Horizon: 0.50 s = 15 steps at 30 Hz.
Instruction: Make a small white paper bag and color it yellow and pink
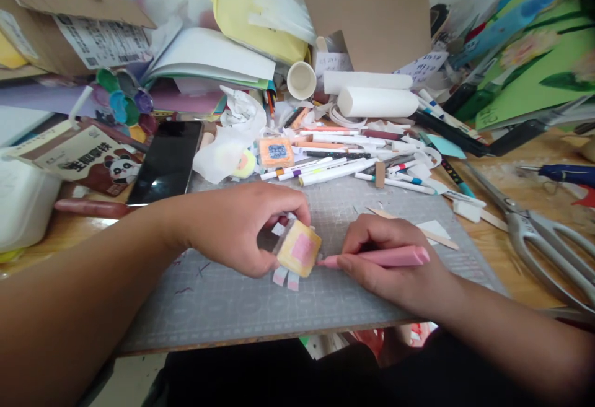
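Note:
My left hand (pixel 251 224) grips a small square craft piece (pixel 299 247) between thumb and fingers. Its face is yellow with a pink square in the middle, and small paper tabs stick out at its top left and bottom. A pink pen (pixel 390 257) is pinched in my right hand (pixel 395 264), lying nearly level and pointing left. The pen's tip is close to the right edge of the craft piece; whether they touch is unclear. Both hands are over the grey cutting mat (pixel 223 308).
Pens and markers (pixel 334 171) are heaped behind the hands, near an orange piece with a blue centre (pixel 276 152). A black phone (pixel 166 162) lies left. Large scissors (pixel 530 227) and a wooden stick (pixel 418 230) are right. A cardboard box (pixel 69 7) stands back left.

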{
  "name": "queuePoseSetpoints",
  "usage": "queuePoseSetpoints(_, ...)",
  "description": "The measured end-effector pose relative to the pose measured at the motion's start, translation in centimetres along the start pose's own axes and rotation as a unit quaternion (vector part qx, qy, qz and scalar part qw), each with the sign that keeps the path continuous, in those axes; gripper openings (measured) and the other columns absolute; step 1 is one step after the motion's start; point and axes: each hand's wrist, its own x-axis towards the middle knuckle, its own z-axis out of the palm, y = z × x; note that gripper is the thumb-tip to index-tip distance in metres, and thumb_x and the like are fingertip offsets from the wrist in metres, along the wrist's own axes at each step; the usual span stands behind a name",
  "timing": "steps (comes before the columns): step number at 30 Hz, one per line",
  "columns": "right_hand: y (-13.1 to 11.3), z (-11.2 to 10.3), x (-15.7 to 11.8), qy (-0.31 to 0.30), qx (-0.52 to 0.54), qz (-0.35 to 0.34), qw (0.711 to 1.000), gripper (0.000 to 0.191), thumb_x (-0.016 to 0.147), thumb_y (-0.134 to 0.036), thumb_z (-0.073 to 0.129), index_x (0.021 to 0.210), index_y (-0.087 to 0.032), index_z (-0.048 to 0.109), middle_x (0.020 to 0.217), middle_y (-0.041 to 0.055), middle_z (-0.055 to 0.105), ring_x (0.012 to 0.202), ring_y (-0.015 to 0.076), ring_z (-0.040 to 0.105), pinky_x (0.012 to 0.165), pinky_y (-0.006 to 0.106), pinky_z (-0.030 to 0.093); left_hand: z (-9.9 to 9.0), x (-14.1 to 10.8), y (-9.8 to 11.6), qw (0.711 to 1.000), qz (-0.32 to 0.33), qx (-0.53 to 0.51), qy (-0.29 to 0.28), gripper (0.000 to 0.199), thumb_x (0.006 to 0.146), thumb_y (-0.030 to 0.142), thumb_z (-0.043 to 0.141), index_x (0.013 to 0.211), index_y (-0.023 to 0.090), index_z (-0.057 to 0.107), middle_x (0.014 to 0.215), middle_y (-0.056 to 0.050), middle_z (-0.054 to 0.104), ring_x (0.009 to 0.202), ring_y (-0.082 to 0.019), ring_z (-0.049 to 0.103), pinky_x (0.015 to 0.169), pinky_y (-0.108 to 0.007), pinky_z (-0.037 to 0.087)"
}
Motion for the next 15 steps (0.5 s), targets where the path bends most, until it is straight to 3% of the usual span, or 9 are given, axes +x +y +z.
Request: queuePoseSetpoints(15, 0.09, -0.11, -0.02, 0.013, 0.003, -0.002, 1.000, 0.021, 0.071, -0.022, 0.064, 0.056, -0.021, 0.050, 0.051, -0.0020, 0.056, 0.046, 0.0108, 0.046, 0.042, 0.022, 0.037, -0.06, 0.12, -0.14, 1.000, -0.009, -0.003, -0.007, 0.037, 0.061, 0.016, 0.064, 0.097, 0.022, 0.057, 0.087, 0.002, 0.061, 0.074, -0.014, 0.054, 0.065, -0.021, 0.039)
